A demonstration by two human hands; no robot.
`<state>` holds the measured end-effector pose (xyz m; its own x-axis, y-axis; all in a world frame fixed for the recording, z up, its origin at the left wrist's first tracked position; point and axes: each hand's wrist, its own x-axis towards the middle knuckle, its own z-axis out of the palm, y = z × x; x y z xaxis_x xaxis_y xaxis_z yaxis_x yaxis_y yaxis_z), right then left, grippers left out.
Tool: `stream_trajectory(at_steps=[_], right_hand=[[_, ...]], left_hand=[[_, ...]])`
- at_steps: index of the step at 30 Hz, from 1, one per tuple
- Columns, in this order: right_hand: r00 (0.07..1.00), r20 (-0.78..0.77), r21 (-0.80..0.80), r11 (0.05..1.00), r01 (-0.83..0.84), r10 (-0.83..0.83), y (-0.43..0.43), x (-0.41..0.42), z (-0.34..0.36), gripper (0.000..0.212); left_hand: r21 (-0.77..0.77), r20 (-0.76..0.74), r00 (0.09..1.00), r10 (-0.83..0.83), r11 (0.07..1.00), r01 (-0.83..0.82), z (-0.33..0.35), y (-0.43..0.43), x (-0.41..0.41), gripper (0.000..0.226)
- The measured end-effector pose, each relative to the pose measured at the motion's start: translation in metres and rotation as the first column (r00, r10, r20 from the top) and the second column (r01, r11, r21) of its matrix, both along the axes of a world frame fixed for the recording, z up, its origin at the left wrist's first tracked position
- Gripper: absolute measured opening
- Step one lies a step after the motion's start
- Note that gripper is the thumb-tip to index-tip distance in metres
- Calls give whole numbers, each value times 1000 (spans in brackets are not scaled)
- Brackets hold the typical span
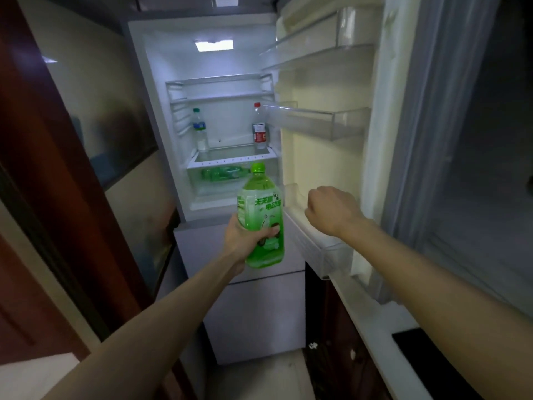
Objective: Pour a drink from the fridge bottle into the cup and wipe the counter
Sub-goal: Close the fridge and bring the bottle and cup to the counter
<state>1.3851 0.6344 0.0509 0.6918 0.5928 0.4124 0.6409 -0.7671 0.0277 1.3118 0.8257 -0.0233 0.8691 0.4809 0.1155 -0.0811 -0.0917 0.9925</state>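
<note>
Left hand (248,238) wrapped round green bottle (261,215), upright, capped, in front of open fridge (207,53). Right hand (331,210) in a fist, I see nothing in it, by door bin (317,249). Inside: red-cap bottle (259,127), blue-label bottle (200,129), both standing.

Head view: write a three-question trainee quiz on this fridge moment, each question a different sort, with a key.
1. True or false: the green bottle gripped by the left hand has its cap off.
2. How many bottles stand upright on the fridge shelf? A: one. B: two. C: four.
3. Fill in: the fridge door stands ____.
Key: 1 false, the cap is on. 2 B, the blue-label bottle and the red-cap bottle. 3 open.
</note>
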Motion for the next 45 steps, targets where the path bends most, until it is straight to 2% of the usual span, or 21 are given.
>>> stream_trajectory(at_steps=[3, 6, 8, 10, 13, 17, 21, 24, 26, 29, 33, 37, 42, 45], right_hand=[[999, 48, 110, 994, 13, -18, -33, -18, -10, 22], [984, 144, 325, 944, 56, -108, -73, -33, -16, 15], [968, 143, 506, 856, 106, -204, -97, -39, -16, 13], [953, 80, 669, 724, 166, -293, -115, -37, -14, 17], [936, -90, 757, 587, 286, -339, -126, -28, -12, 35], [947, -182, 698, 644, 314, -264, -126, -16, -18, 42], [948, -210, 749, 584, 312, -237, -121, -15, -25, 34], [950, -91, 792, 557, 252, -300, -110, -23, -35, 25], [946, 50, 793, 588, 158, -321, -99, -30, -47, 23], [952, 188, 743, 669, 22, -241, -80, -37, -64, 29], [926, 371, 578, 797, -176, -65, -53, -42, -69, 33], [895, 432, 413, 858, -306, 111, -18, -44, -62, 34], [822, 494, 276, 845, -458, 284, 34, -43, -53, 29], [779, 534, 226, 832, -507, 329, 65, -45, -47, 27]], left_hand=[[-27, 16, 999, -49, 998, 50, -11, -12, -17, 33], [-82, -9, 997, -76, 994, 75, -23, -21, -31, 39], [-78, -39, 995, -96, 993, 93, -28, -25, -38, 52], [-81, -36, 993, -108, 991, 105, -29, -31, -45, 60], [-101, -37, 996, -83, 992, 79, -29, -33, -54, 70], [-54, -43, 997, -68, 996, 66, -24, -27, -64, 66], [-17, -50, 999, -16, 1000, 15, -21, -17, -67, 60], [-16, -37, 999, 26, 1000, -27, -18, -14, -66, 48], [-18, -39, 998, 53, 998, -54, -15, -13, -66, 44], [10, -35, 995, 92, 996, -92, -11, -8, -70, 35], [47, -27, 984, 175, 984, -173, -8, 7, -82, 33], [58, -29, 954, 299, 953, -297, -10, 27, -95, 45], [90, -61, 903, 425, 904, -419, -13, 49, -118, 74], [84, -62, 872, 486, 873, -480, -18, 55, -135, 64]])
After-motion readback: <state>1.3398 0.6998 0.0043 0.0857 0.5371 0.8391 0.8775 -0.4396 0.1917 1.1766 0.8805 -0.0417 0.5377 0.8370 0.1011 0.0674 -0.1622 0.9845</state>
